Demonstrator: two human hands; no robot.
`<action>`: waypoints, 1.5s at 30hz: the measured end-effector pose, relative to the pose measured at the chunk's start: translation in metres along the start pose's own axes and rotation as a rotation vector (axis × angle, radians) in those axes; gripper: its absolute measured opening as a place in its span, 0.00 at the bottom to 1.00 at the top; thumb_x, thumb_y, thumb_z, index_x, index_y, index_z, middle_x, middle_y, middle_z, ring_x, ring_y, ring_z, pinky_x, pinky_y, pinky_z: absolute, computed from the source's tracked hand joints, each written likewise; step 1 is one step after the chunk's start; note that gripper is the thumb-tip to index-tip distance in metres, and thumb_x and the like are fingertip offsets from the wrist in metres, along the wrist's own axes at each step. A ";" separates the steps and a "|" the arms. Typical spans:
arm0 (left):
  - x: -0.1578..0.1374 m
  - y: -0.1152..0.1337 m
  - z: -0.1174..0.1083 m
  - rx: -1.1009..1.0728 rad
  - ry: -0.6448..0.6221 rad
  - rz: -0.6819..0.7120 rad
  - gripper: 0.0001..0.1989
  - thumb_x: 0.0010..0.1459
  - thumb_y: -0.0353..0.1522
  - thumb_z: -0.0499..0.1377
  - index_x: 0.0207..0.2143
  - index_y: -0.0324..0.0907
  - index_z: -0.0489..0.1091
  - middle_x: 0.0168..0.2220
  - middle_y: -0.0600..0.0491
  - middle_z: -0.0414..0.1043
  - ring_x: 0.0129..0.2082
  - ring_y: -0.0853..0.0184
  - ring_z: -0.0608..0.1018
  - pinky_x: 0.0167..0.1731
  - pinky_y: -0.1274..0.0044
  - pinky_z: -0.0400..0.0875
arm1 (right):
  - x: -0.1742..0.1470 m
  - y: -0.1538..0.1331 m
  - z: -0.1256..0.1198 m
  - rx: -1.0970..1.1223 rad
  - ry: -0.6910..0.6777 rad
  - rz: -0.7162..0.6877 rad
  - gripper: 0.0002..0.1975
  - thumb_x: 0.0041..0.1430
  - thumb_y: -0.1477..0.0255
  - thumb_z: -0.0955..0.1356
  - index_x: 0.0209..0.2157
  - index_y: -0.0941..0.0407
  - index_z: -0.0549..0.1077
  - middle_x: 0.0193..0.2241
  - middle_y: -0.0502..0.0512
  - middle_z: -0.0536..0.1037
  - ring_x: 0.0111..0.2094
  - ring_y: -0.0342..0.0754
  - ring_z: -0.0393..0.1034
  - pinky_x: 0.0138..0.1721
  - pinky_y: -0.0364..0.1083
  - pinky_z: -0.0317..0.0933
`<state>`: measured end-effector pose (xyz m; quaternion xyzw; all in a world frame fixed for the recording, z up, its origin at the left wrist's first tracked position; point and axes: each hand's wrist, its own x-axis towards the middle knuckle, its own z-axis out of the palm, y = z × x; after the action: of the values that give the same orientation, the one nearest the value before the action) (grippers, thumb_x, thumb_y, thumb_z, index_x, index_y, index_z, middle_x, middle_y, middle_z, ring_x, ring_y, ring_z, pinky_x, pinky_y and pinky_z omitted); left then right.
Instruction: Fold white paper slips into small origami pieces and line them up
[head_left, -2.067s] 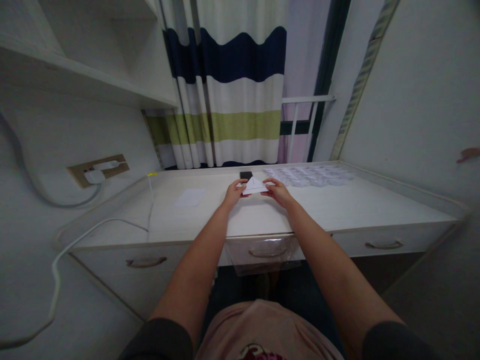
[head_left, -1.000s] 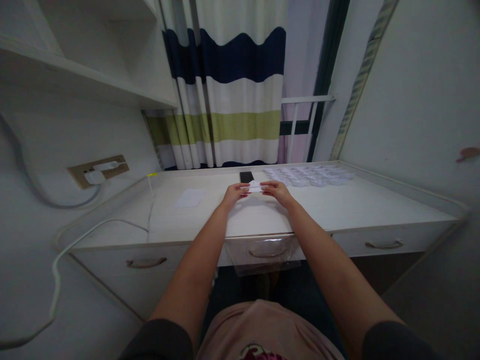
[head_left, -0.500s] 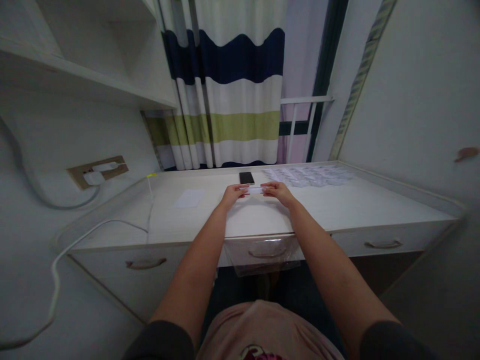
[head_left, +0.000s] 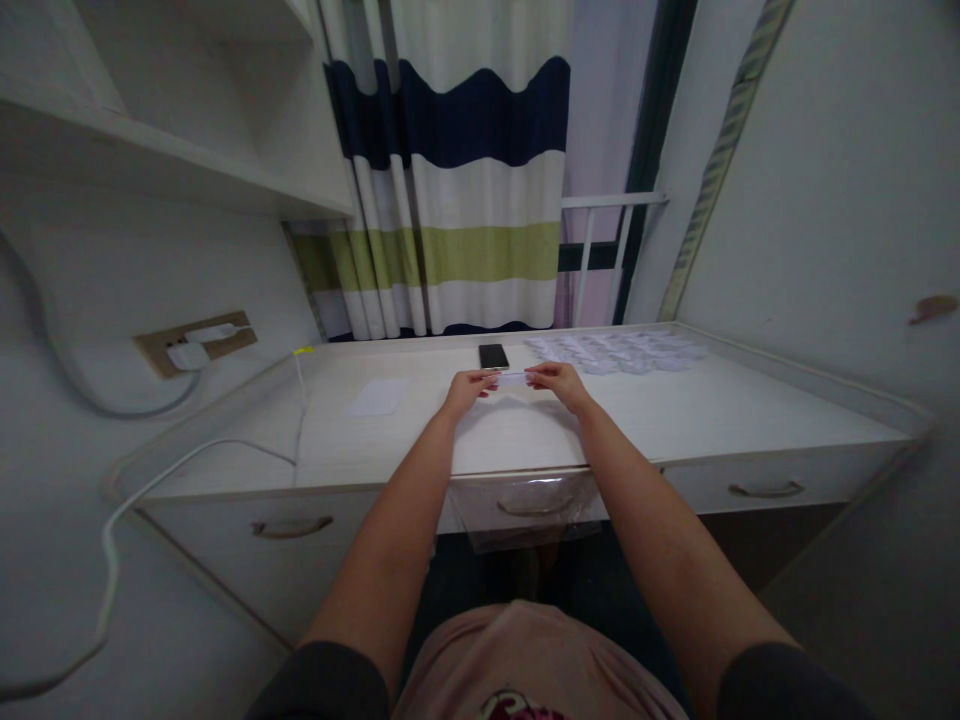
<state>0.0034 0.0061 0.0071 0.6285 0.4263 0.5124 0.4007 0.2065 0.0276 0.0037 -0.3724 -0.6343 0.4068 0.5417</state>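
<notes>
A small strip of white paper [head_left: 512, 379] is stretched level between my two hands, just above the desktop. My left hand [head_left: 471, 388] pinches its left end with thumb and fingers. At the other end, my right hand [head_left: 559, 382] grips it in the same way. A dark phone [head_left: 493, 356] lies flat just beyond my left hand. Many folded white paper pieces [head_left: 615, 352] are spread in rows behind and to the right of my right hand. Off to the left rests a flat white sheet of paper [head_left: 378, 397].
The white desk [head_left: 750, 410] has drawers with handles along its front, and clear plastic [head_left: 525, 515] hangs over the middle one. A white cable [head_left: 225, 443] crosses the left side. A striped curtain [head_left: 487, 200] hangs behind; a shelf [head_left: 187, 160] juts out at upper left.
The paper strip has tilted slightly between my fingers and shows a thinner upper edge. My hands have shifted only a little; everything else stays put.
</notes>
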 end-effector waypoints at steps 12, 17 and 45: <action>0.001 -0.003 0.003 0.036 -0.033 0.014 0.14 0.44 0.38 0.62 0.30 0.36 0.73 0.30 0.51 0.72 0.29 0.71 0.71 0.28 0.80 0.66 | -0.002 0.001 -0.001 -0.105 -0.056 -0.016 0.16 0.37 0.61 0.71 0.25 0.60 0.77 0.20 0.53 0.74 0.24 0.43 0.65 0.30 0.44 0.59; -0.002 -0.001 0.008 0.180 -0.091 0.004 0.11 0.44 0.34 0.62 0.29 0.35 0.74 0.24 0.53 0.71 0.23 0.74 0.69 0.25 0.81 0.63 | -0.005 -0.002 0.003 -0.092 -0.091 0.034 0.16 0.34 0.63 0.73 0.24 0.60 0.77 0.19 0.53 0.74 0.23 0.42 0.65 0.29 0.44 0.60; -0.005 -0.001 0.007 -0.104 -0.260 -0.198 0.10 0.43 0.33 0.65 0.26 0.33 0.74 0.25 0.48 0.74 0.24 0.72 0.72 0.30 0.78 0.65 | -0.006 -0.001 -0.005 -0.129 -0.141 0.041 0.13 0.35 0.63 0.71 0.21 0.60 0.74 0.18 0.51 0.72 0.22 0.41 0.62 0.27 0.43 0.57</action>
<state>0.0102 0.0015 0.0038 0.6228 0.4038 0.4061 0.5330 0.2125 0.0228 0.0026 -0.3898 -0.6882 0.4012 0.4621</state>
